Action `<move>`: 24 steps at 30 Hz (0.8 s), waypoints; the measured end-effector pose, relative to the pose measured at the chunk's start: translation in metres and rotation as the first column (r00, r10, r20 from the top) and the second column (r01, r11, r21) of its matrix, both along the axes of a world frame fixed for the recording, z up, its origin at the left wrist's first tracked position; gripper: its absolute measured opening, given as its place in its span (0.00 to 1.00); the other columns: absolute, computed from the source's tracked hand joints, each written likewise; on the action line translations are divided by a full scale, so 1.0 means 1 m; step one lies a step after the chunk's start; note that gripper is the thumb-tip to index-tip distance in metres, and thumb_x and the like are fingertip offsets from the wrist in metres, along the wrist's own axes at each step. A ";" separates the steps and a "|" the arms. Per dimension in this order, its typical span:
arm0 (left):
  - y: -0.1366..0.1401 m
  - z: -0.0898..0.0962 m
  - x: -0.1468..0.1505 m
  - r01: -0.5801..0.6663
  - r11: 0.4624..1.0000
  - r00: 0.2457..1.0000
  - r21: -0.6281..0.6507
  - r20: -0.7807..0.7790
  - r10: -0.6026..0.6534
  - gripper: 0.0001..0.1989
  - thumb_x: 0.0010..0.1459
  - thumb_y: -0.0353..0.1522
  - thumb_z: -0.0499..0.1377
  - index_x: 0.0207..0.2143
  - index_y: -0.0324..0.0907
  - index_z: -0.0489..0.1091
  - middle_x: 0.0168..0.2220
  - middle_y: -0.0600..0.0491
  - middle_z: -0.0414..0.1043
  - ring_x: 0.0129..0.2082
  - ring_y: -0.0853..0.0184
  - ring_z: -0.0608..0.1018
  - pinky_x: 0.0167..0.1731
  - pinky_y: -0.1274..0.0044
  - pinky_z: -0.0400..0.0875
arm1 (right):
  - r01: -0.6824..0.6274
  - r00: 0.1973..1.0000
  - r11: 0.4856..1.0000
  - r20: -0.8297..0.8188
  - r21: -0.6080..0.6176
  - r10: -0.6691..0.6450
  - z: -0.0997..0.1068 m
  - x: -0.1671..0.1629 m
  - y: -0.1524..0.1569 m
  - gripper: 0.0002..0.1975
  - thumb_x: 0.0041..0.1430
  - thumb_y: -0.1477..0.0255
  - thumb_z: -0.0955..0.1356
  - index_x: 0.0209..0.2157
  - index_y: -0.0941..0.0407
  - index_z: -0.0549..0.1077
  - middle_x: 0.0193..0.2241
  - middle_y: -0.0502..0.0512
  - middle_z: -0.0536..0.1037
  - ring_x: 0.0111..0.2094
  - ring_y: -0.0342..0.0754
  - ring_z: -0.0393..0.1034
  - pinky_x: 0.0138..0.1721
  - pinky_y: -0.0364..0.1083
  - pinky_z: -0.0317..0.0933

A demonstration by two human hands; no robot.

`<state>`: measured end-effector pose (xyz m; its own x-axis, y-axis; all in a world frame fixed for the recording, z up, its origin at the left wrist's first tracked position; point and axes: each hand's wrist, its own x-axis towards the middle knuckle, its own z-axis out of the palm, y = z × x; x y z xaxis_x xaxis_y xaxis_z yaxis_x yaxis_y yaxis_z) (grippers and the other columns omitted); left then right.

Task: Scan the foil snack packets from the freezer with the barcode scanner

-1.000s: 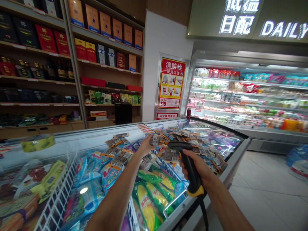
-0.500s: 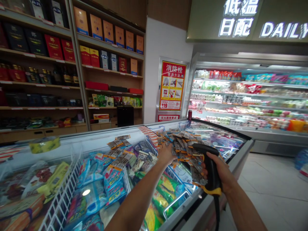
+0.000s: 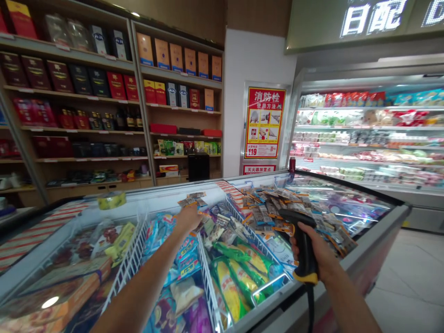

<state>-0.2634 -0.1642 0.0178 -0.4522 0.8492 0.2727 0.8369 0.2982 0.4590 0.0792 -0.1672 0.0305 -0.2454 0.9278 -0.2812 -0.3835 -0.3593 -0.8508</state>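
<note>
My right hand (image 3: 314,247) is wrapped around the grip of a black and yellow barcode scanner (image 3: 305,252), its head pointing left and its cable hanging down. Under and beyond the scanner lies a wide pile of small grey-brown packets with orange edges (image 3: 267,210), spread over the freezer's glass top (image 3: 367,203). My left hand (image 3: 189,216) reaches out over a smaller group of similar packets (image 3: 194,198) farther left on the glass. Its fingers point away from me and are mostly hidden, so whether they grip a packet does not show.
Beneath the glass, white wire baskets (image 3: 208,273) hold blue bags and green-yellow corn packs (image 3: 229,282). A roll of yellow tape (image 3: 111,200) and a red can (image 3: 292,165) stand on the freezer. Shelves of boxes (image 3: 180,88) and a lit chiller (image 3: 367,134) line the back.
My left hand has moved left from the large packet pile to the smaller group. The scanner stays in my right hand, nearly in place. The view has turned left.
</note>
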 end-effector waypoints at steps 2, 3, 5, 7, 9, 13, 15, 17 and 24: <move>-0.013 -0.006 -0.012 -0.053 0.994 0.998 -0.090 -0.034 0.050 0.12 0.41 0.35 0.57 0.31 0.40 0.69 0.35 0.42 0.71 0.39 0.51 0.71 0.38 0.65 0.61 | 0.001 1.000 1.000 0.006 0.019 -0.001 -0.001 -0.009 0.000 0.11 0.48 0.65 0.65 0.20 0.57 0.63 0.11 0.47 0.66 0.10 0.39 0.59 0.10 0.39 0.55; -0.016 -0.009 -0.013 -0.064 0.992 0.998 -0.106 -0.028 0.062 0.11 0.40 0.35 0.58 0.28 0.40 0.69 0.32 0.44 0.72 0.37 0.53 0.72 0.36 0.67 0.63 | 0.003 1.000 0.999 0.008 0.032 -0.004 -0.001 -0.013 -0.001 0.11 0.48 0.65 0.65 0.20 0.57 0.63 0.11 0.47 0.66 0.10 0.39 0.59 0.10 0.39 0.55; -0.015 -0.015 -0.012 -0.038 0.996 0.996 -0.075 0.078 0.044 0.08 0.35 0.34 0.60 0.22 0.41 0.68 0.24 0.50 0.71 0.33 0.57 0.73 0.33 0.73 0.63 | -0.001 1.000 0.999 0.015 0.051 0.000 -0.003 -0.021 -0.001 0.11 0.47 0.64 0.65 0.21 0.57 0.63 0.11 0.46 0.66 0.10 0.39 0.59 0.10 0.39 0.55; -0.009 -0.018 -0.006 -0.002 0.999 0.981 -0.039 0.193 0.010 0.07 0.33 0.31 0.61 0.16 0.41 0.65 0.17 0.54 0.67 0.30 0.61 0.73 0.31 0.76 0.63 | -0.028 0.999 0.998 0.016 0.052 0.027 -0.003 -0.028 -0.002 0.11 0.47 0.64 0.65 0.21 0.57 0.63 0.11 0.46 0.66 0.10 0.39 0.59 0.10 0.39 0.55; 0.002 -0.018 0.001 0.025 1.000 0.964 0.004 0.265 -0.025 0.07 0.34 0.29 0.61 0.14 0.41 0.63 0.14 0.56 0.64 0.27 0.63 0.73 0.28 0.78 0.63 | -0.053 0.999 0.997 0.013 0.051 0.053 0.000 -0.034 -0.002 0.10 0.48 0.65 0.65 0.23 0.57 0.64 0.11 0.45 0.66 0.10 0.39 0.59 0.09 0.39 0.55; 0.032 -0.016 0.025 -0.009 0.967 0.866 0.254 0.486 -0.120 0.02 0.42 0.29 0.57 0.23 0.39 0.68 0.20 0.54 0.69 0.26 0.66 0.73 0.25 0.79 0.63 | -0.057 0.998 0.993 0.014 0.108 0.056 0.009 -0.049 0.002 0.10 0.48 0.65 0.64 0.24 0.57 0.65 0.11 0.46 0.67 0.10 0.39 0.59 0.09 0.39 0.55; 0.051 -0.016 0.039 -0.088 0.922 0.737 0.377 0.648 -0.194 0.06 0.46 0.30 0.55 0.29 0.39 0.68 0.23 0.53 0.70 0.25 0.68 0.73 0.23 0.81 0.63 | -0.040 0.998 0.987 0.045 0.153 0.033 0.012 -0.059 0.006 0.11 0.48 0.64 0.65 0.23 0.58 0.65 0.11 0.46 0.67 0.09 0.39 0.59 0.09 0.39 0.55; 0.070 -0.016 0.050 -0.151 0.890 0.608 0.431 0.750 -0.260 0.08 0.49 0.31 0.53 0.33 0.39 0.67 0.24 0.53 0.70 0.23 0.70 0.73 0.22 0.81 0.64 | -0.043 0.992 0.983 0.120 0.177 0.022 0.012 -0.070 0.011 0.13 0.48 0.63 0.64 0.19 0.58 0.64 0.09 0.47 0.66 0.08 0.39 0.58 0.08 0.39 0.54; 0.114 -0.022 0.055 -0.223 0.854 0.364 0.470 0.853 -0.375 0.13 0.50 0.32 0.53 0.39 0.38 0.66 0.21 0.56 0.69 0.17 0.73 0.71 0.20 0.81 0.65 | -0.102 0.989 0.978 0.129 0.183 0.079 -0.005 -0.104 0.032 0.12 0.48 0.63 0.63 0.20 0.58 0.64 0.08 0.45 0.64 0.07 0.40 0.57 0.06 0.39 0.52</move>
